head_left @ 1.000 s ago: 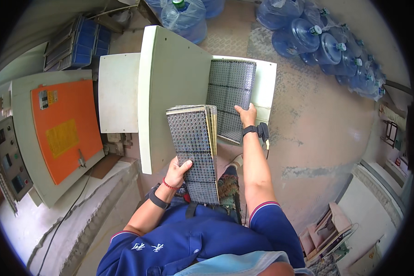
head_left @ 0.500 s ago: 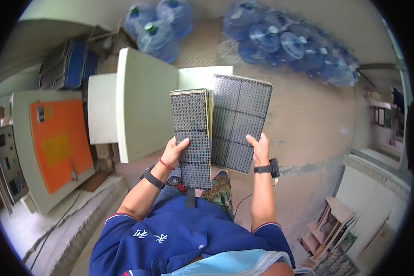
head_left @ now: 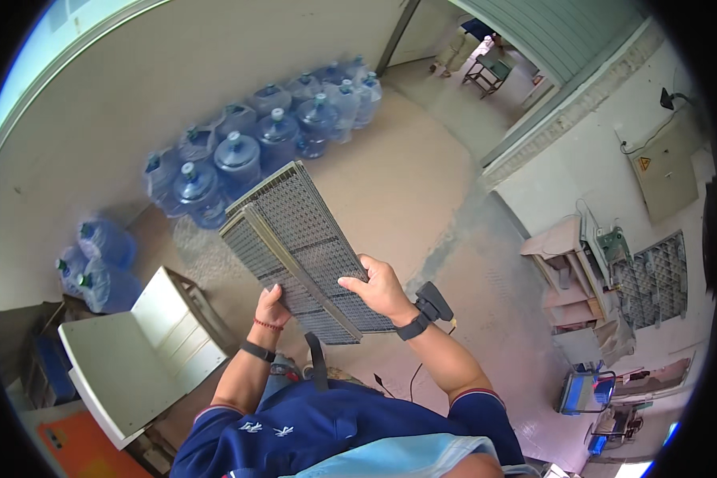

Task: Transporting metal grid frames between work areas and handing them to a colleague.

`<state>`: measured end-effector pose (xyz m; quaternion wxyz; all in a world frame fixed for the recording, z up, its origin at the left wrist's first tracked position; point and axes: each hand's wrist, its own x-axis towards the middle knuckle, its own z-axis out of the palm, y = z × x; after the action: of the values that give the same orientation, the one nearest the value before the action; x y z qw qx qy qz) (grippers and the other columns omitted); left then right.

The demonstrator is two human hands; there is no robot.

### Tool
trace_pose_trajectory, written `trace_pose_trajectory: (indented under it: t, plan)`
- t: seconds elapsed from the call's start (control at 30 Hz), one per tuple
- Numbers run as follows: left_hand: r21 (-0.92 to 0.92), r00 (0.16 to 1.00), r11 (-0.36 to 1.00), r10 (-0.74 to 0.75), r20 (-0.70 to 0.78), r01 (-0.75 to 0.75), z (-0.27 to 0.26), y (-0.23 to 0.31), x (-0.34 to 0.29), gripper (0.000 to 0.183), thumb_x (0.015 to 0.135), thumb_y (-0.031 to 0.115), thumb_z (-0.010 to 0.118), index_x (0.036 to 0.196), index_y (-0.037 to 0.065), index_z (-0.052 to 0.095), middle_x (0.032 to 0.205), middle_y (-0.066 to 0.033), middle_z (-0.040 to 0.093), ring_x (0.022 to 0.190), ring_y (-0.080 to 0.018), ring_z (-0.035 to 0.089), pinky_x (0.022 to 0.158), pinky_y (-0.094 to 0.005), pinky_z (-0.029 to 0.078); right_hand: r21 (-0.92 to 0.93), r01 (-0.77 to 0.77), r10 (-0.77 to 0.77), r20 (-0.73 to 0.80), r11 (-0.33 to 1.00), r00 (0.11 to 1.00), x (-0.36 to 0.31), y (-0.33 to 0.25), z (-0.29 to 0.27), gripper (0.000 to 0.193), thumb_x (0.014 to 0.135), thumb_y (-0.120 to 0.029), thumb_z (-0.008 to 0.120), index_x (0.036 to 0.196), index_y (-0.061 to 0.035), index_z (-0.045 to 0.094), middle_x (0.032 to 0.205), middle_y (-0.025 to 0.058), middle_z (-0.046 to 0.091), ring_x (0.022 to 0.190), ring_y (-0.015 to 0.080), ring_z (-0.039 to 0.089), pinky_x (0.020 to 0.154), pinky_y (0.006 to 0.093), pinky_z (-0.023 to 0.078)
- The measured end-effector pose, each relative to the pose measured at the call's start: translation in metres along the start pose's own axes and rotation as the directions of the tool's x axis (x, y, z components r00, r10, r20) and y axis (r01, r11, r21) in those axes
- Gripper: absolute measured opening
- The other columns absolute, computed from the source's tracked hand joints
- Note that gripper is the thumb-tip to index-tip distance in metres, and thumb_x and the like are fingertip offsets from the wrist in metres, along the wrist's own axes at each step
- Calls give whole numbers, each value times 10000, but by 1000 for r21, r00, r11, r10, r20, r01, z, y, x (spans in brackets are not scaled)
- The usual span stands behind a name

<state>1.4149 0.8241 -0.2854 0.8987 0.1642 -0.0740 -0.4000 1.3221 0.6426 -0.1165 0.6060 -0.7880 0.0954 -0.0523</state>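
The left hand (head_left: 270, 307) was closed on a stack of dark gridded panels (head_left: 279, 275) at its seven o'clock edge, while the right hand (head_left: 381, 291) clamped a second gridded panel (head_left: 304, 213) from four o'clock — both tilted side by side, twelve o'clock from the blue shirt (head_left: 319, 418). Beyond them, toward twelve, stood blue water bottles (head_left: 237, 156) — and, at eight, a pale stand (head_left: 123, 358).

Workshop, electrical box (head_left: 666, 171) on wall, orange machine panel (head_left: 92, 448), worn floor (head_left: 406, 179)

Dark gridded panels (head_left: 311, 215): held aslant, side by side.
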Motion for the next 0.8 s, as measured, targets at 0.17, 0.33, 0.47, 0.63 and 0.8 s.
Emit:
trace_pose_trajectory:
  t: [0.17,0.33,0.47,0.63,0.8]
  plan:
    - [-69,990,989,-130,44,133,12,-72,116,662,706,339,675,1227,29,408,1235,-141,450,1149,-321,409,974,-479,303,-213,30,-35,-22,976,999,42,25,-98,235,824,-159,579,930,45,530,790,39,570,718,62,492,646,214,419]
    - [-188,970,953,-244,1,239,26,-116,260,597,744,313,642,1216,28,413,1225,-139,459,1141,-321,414,974,-482,296,197,-28,47,-89,980,995,108,64,-253,345,864,-239,528,1088,22,503,996,110,596,850,153,573,741,250,444]
    - [-167,979,965,-199,41,203,46,-121,423,522,761,288,629,1176,25,452,1165,-126,510,1090,-296,468,947,-467,333,263,-69,173,-397,962,901,147,113,-411,305,879,-177,495,1114,17,479,972,130,590,843,192,593,728,285,480]
    - [37,985,985,-171,29,170,116,-129,593,442,754,209,641,1134,44,484,1104,-93,550,1013,-240,526,891,-418,406,452,-117,407,-624,884,667,161,179,-563,331,874,-207,498,1089,43,475,940,143,586,803,200,597,681,284,485]
    - [101,983,979,-174,-58,179,150,-143,734,371,759,170,640,1085,49,512,1035,-78,580,942,-214,559,851,-384,439,614,32,535,-711,789,456,199,233,-666,379,857,-277,524,1112,-1,473,968,86,565,862,180,552,741,292,437]
